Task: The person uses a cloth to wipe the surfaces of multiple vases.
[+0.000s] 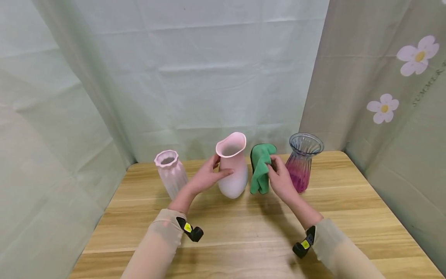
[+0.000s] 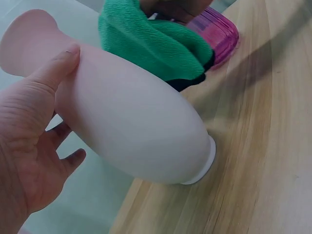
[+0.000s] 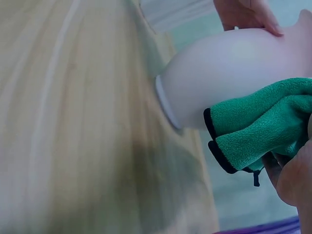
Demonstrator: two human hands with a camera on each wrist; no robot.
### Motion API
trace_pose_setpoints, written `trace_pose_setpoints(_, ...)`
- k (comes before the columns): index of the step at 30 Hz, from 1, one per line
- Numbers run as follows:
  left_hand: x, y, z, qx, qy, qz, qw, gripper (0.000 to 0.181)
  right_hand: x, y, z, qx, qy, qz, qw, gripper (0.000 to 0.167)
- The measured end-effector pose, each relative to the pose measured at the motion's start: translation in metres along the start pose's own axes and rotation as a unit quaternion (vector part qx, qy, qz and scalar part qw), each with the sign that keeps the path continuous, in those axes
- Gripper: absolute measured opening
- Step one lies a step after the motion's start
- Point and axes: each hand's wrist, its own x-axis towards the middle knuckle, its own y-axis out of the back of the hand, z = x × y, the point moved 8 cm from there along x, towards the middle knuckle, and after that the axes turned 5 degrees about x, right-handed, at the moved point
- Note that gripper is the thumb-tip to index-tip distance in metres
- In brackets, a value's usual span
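A smooth vase (image 1: 234,174), pink at the flared mouth and white lower down, stands upright on the table between my hands. My left hand (image 1: 206,176) grips it below the neck, the thumb across its front and the fingers round the far side. In my right hand (image 1: 280,176) is a green cloth (image 1: 260,164) with black edging, pinched so that it hangs in folds. The cloth (image 3: 263,126) is just beside the vase (image 3: 229,73); whether they touch I cannot tell. Part of my right hand is cut off in the right wrist view.
A ribbed pale pink vase (image 1: 171,172) stands at the left, partly behind my left forearm. At the right is a glass vase (image 1: 302,162), bluish above and magenta below, close behind my right hand. The wooden table (image 1: 240,240) backs onto a pale curtain (image 1: 209,77).
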Motion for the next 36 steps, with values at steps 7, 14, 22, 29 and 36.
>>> trace_pose_setpoints(7, 0.001, -0.001, -0.002, -0.002, -0.004, 0.003, 1.0000, 0.074, 0.018, -0.021, -0.026, 0.007, 0.033, -0.020, 0.9992, 0.024)
trace_pose_setpoints(14, 0.001, -0.001, -0.002, -0.001, -0.010, 0.001, 0.9999, 0.072, 0.029, -0.035, -0.045, 0.021, 0.037, -0.021, 0.9989, 0.029)
trace_pose_setpoints(22, 0.001, -0.001, 0.000, 0.003, -0.008, 0.001, 1.0000, 0.072, 0.032, -0.041, -0.042, 0.016, 0.022, -0.020, 0.9994, 0.033)
trace_pose_setpoints(29, 0.000, -0.001, 0.002, 0.008, -0.006, 0.001, 1.0000, 0.073, 0.030, -0.041, -0.035, -0.038, 0.023, -0.024, 0.9987, 0.024)
trace_pose_setpoints(36, 0.001, -0.001, 0.001, 0.010, -0.007, 0.003, 0.9999, 0.073, 0.015, -0.039, -0.001, -0.085, 0.003, -0.033, 0.9959, 0.021)
